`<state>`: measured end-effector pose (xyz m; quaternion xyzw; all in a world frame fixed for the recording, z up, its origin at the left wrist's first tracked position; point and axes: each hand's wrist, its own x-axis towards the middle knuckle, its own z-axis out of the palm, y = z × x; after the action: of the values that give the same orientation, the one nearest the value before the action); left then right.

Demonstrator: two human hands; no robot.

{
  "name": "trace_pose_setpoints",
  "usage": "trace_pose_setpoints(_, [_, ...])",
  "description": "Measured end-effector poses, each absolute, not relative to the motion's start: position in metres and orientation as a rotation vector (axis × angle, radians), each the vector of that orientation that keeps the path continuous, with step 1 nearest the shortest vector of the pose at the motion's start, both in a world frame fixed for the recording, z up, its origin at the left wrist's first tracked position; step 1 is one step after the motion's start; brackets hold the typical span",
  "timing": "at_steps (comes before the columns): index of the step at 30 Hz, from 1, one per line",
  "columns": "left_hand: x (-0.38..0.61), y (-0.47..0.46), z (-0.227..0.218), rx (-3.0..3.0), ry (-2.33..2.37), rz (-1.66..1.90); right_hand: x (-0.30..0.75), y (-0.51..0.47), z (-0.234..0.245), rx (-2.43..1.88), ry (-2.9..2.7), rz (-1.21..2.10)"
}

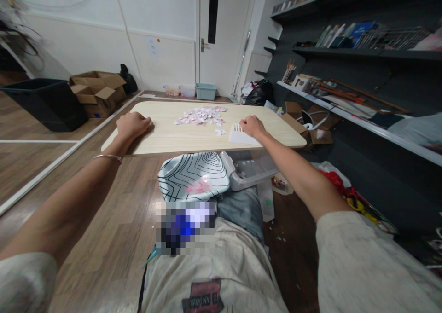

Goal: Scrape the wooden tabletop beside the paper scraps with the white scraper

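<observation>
A low pale wooden table (179,136) stands in front of me. My left hand (133,123) rests on its near left part with the fingers curled under, nothing visible in them. My right hand (252,125) lies at the near right, fingers curled on the top of a white slotted plastic tray (241,135). A heap of small pink and white paper scraps (202,115) lies in the table's middle, between the hands and a little beyond them. A few loose scraps (220,131) sit just left of the tray.
A patterned cushion (193,177) and a clear plastic bin (252,168) sit under the table's near edge. Cardboard boxes (98,92) and a black tub (48,102) stand at the left. Dark shelves (362,73) line the right wall, with clutter on the floor below.
</observation>
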<state>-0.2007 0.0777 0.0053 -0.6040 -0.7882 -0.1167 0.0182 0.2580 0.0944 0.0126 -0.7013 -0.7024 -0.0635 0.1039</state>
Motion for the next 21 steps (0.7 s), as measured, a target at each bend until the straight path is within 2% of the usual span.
trace_pose_setpoints(21, [-0.2060,0.0832,-0.0005,-1.865,-2.447,-0.413,0.2589,0.0939,0.0123,-2.049,-2.073,-0.174])
